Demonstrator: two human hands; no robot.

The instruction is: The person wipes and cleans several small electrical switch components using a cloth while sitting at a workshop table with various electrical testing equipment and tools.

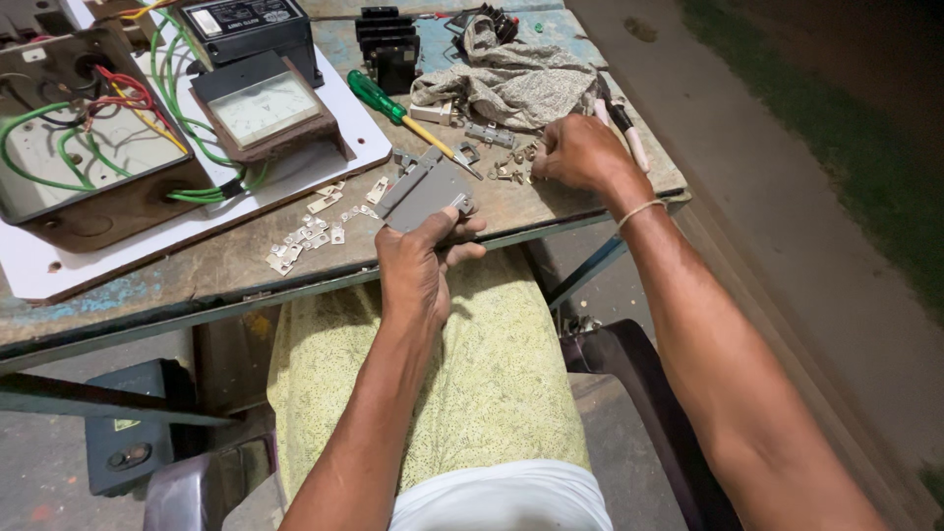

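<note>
Left hand [418, 265]: closed around the grey plate [425, 194] at the table [147, 280] edge.
Right hand [580, 152]: fingers curled onto small metal parts [511, 169]; whether it pinches one, I cannot tell.
Risk: plate tilts, likely knocking metal clips [305, 236] off.
Risk: reaching wrist could nudge the screwdriver [403, 113].

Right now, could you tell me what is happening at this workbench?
A seated person holds a flat grey plate in the left hand at the near edge of the worn table. The right hand rests on a scatter of small metal parts. A green-handled screwdriver, a crumpled cloth and an analogue meter on a white board lie beyond.
</note>
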